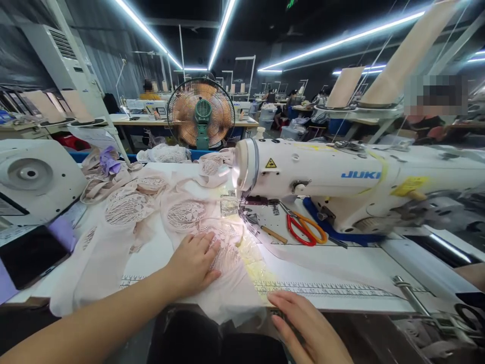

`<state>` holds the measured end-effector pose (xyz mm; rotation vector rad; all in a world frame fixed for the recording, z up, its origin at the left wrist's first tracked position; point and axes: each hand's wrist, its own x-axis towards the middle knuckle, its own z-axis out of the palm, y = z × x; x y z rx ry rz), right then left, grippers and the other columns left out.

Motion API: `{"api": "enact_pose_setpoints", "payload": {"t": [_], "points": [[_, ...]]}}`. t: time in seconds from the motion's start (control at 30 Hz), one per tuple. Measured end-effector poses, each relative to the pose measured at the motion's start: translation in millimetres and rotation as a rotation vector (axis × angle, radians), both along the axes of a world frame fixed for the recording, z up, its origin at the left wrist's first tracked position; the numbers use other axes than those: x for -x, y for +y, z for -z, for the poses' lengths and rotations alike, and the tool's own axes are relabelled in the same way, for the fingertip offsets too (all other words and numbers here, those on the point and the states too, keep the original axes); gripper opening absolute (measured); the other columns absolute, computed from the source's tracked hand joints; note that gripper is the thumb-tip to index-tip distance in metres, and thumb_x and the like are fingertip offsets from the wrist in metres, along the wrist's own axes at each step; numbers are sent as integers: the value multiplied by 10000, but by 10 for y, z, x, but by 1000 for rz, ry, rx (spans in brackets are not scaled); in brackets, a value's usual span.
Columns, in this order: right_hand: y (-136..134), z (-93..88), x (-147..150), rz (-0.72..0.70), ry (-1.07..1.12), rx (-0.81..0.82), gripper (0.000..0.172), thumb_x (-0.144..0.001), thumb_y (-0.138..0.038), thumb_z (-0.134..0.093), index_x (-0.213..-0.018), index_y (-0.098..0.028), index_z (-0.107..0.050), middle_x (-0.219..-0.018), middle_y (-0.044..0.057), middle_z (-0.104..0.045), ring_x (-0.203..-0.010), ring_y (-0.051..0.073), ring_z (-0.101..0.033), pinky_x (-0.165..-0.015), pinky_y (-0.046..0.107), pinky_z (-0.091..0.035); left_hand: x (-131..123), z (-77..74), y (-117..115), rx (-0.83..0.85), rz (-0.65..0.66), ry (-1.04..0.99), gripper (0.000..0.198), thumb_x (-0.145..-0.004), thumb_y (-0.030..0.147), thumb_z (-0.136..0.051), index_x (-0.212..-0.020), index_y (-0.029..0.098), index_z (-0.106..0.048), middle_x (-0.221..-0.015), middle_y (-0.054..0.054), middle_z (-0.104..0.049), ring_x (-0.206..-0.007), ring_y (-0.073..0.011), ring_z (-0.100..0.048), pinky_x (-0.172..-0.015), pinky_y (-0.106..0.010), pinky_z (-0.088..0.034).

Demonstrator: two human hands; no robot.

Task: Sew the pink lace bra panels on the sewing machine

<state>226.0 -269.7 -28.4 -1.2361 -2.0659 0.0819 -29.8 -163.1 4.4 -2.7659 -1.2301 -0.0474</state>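
My left hand (pixel 195 263) lies flat on a pale pink lace garment (pixel 187 215), fingers spread, near the middle of the white table. My right hand (pixel 303 321) is at the table's front edge, fingers apart, beside the printed ruler strip (pixel 322 290), holding nothing visible. The garment reaches the needle area of a white sewing machine (pixel 318 167), where a lamp shines on the cloth. Part of the cloth hangs over the front edge between my hands. More lace pieces (pixel 129 207) lie to the left, joined or piled; which, I cannot tell.
Red-handled scissors (pixel 299 230) and orange-handled ones lie right of the needle. A dark phone (pixel 32 255) sits at the left. Behind the table stands a fan (pixel 202 111). A person (pixel 432 111) is at the right back.
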Motion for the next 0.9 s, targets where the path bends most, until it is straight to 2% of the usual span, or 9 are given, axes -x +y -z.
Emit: {"api": "enact_pose_setpoints", "payload": {"t": [0.07, 0.13, 0.27, 0.37, 0.47, 0.57, 0.73, 0.83, 0.9], "points": [[201, -76, 199, -28, -113, -19, 312, -869, -246, -523, -1168, -213, -606, -1070, 110, -682, -931, 220, -667, -759, 309, -592, -36, -23, 31, -29, 28, -34, 551, -862, 449, -518, -1300, 116, -501, -1381, -214, -459, -1193, -362, -484, -949, -545, -383], [367, -92, 350, -43, -200, -11, 354, -828, -235, -563, -1178, -207, -609, -1164, 131, -649, -971, 255, -647, -752, 360, -593, -79, -60, 122, -72, 82, -74, 500, -878, 424, -500, -1262, 105, -525, -1356, -213, -485, -1149, -346, -520, -951, -548, -381], [567, -51, 461, -92, -297, -34, 281, -790, -259, -609, -1066, -223, -648, -1222, 56, -650, -1025, 303, -624, -781, 434, -574, -163, -91, 452, -89, 292, -129, 371, -917, 308, -451, -1188, 80, -561, -1293, -169, -554, -1129, -270, -548, -987, -424, -392], [643, -51, 422, -153, -375, -82, 253, -814, -284, -590, -1054, -218, -635, -1179, 21, -679, -1008, 289, -637, -786, 416, -558, -219, -34, 693, -17, 392, -113, 390, -904, 312, -488, -1226, 100, -545, -1319, -135, -547, -1182, -241, -522, -997, -353, -389], [695, -76, 344, -177, -441, -118, 205, -835, -304, -566, -1010, -219, -632, -1154, 2, -692, -997, 269, -652, -767, 384, -544, -286, 27, 797, 14, 389, -84, 442, -891, 377, -512, -1234, 101, -543, -1309, -129, -557, -1152, -246, -538, -941, -337, -419], [743, -91, 244, -186, -497, -168, 176, -865, -313, -521, -971, -226, -632, -1132, -5, -703, -977, 251, -667, -736, 351, -530, -364, 40, 784, -5, 337, -67, 479, -881, 433, -518, -1223, 98, -552, -1291, -119, -568, -1092, -262, -552, -850, -351, -446], [838, -85, 82, -204, -567, -263, 231, -876, -326, -491, -1021, -216, -633, -1113, -12, -710, -921, 216, -695, -689, 322, -538, -473, 46, 763, -53, 256, -61, 506, -877, 491, -490, -1193, 105, -575, -1245, -110, -585, -963, -266, -559, -692, -386, -439], [876, -49, 7, -223, -620, -270, 252, -859, -299, -493, -1037, -193, -636, -1120, 5, -706, -925, 217, -696, -697, 322, -555, -517, 71, 791, -60, 230, -83, 495, -869, 501, -488, -1135, 102, -608, -1113, -119, -629, -892, -264, -548, -670, -390, -421], [880, -6, -39, -246, -661, -260, 272, -850, -295, -510, -1061, -177, -635, -1144, 24, -694, -954, 222, -686, -717, 319, -562, -538, 76, 807, -40, 232, -103, 492, -865, 497, -490, -1107, 87, -617, -1042, -126, -635, -905, -271, -537, -713, -389, -420]]}}
